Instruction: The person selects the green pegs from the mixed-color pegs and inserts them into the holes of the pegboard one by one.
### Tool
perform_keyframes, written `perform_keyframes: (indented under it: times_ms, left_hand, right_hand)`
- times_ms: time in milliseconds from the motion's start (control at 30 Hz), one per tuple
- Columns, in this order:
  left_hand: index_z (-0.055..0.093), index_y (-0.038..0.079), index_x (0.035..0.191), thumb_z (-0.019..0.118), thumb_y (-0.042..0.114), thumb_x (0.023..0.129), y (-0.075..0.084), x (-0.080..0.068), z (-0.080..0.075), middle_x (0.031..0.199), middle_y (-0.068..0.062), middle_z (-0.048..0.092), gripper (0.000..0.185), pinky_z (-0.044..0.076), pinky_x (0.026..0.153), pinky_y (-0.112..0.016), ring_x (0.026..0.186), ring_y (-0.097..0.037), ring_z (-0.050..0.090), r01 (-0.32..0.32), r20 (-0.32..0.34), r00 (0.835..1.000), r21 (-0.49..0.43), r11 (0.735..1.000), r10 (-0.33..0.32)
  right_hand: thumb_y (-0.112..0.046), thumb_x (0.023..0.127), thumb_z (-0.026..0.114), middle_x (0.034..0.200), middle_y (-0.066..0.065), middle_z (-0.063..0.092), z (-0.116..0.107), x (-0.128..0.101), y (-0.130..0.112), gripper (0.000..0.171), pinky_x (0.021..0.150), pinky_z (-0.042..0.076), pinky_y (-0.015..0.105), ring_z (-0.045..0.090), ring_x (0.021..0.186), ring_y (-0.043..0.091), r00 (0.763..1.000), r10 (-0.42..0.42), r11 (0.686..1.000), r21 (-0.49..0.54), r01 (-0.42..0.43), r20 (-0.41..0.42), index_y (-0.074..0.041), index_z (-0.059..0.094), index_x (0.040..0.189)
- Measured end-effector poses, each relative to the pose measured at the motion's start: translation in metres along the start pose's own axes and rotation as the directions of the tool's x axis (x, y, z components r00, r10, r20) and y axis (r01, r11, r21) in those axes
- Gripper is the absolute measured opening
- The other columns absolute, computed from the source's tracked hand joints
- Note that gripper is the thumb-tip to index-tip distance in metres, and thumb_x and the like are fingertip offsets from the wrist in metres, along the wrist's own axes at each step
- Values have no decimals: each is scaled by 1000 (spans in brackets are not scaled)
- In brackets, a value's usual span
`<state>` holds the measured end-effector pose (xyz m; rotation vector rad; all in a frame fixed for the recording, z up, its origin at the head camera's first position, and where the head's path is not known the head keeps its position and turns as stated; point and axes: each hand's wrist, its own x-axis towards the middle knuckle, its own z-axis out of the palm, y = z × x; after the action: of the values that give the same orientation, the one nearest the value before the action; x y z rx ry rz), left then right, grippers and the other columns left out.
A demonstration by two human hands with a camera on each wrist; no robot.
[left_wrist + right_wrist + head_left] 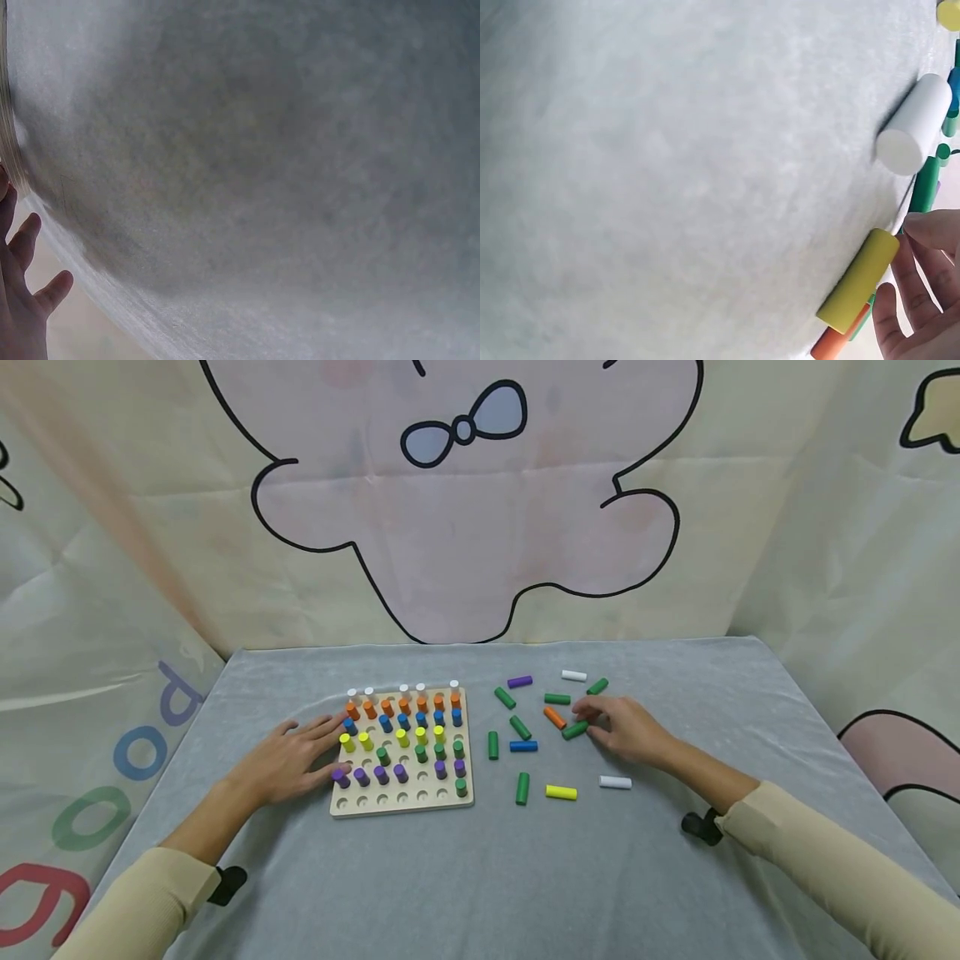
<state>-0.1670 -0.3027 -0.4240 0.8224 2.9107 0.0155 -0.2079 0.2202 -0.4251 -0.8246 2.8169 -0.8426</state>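
Observation:
A wooden peg board (408, 806) lies on the grey cloth, most of its holes filled with white, orange, blue, yellow, green and purple pegs. My left hand (324, 748) rests flat on the cloth, its straight fingers touching the board's left edge. My right hand (589, 724) reaches into the loose pegs to the right of the board and pinches the end of a green peg (573, 731) lying beside an orange peg (554, 717). In the right wrist view my fingers (915, 300) sit next to a yellow peg (859, 281) and the green peg (927, 184).
Loose pegs lie scattered right of the board: several green ones, a blue (522, 746), a yellow (561, 792), a purple (519, 682) and two white (615, 782). The grey table (525, 877) is ringed by printed fabric walls. The left wrist view shows only cloth and my left hand's fingers (26, 292).

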Motion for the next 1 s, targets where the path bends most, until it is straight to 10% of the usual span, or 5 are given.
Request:
perform_keyframes:
  times_ms: [1000]
  left_hand:
    - [39,3,152,49,55,99,1,-1,1,157,-19,35,75,31,104,-70,141,-43,36,3,2,1000,-11,1000,-3]
  right_hand:
    - [3,83,77,106,5,74,9,8,-34,39,80,53,44,68,94,18,986,-153,982,103,160,-69,-2,65,121]
